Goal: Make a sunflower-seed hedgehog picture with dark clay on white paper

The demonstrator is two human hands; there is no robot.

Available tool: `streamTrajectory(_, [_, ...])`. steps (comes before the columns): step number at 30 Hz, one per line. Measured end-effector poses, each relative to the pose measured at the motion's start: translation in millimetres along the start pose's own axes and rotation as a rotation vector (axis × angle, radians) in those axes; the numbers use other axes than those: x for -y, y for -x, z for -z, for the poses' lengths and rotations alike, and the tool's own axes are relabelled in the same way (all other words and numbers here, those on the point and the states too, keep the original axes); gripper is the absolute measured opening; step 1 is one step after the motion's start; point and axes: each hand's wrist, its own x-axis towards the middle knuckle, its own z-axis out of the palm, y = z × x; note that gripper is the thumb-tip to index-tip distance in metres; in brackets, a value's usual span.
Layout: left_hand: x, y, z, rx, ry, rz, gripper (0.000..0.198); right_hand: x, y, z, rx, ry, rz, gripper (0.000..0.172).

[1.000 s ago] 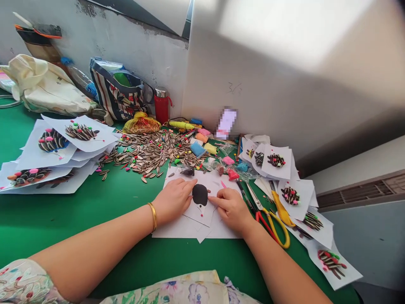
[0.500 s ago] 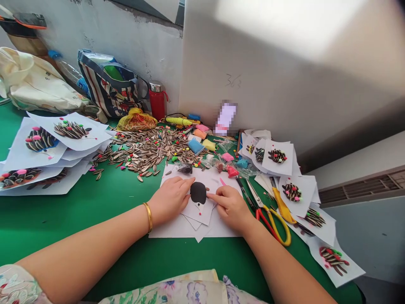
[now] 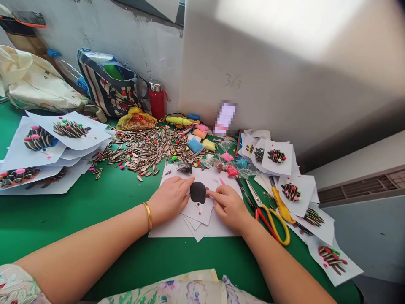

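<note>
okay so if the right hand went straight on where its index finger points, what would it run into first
The right hand would likely meet the small brown piece at the edge of the black shape first. They look very close, though actual contact is unclear.

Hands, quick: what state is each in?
Left hand: open, resting on the paper beside the black shape.
Right hand: index finger at the shape's edge, others curled; can't tell if holding anything.

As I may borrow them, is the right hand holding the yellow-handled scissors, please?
No, the scissors lie to the right of the right hand, whose finger is beside the black shape.
</note>
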Motion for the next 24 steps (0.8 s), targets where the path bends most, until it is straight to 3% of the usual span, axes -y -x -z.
streamTrajectory(17, [-0.2,-0.1,-0.1,0.009,-0.005,0.004,0.050,-1.7,2.7,4.1,0.083,0.100,0.032,0.043])
streamTrajectory(24, [-1.3,-1.3,2.5,0.004,-0.029,-0.019,0.047,-2.6,3.3,0.5,0.026,0.072,0.034,0.041])
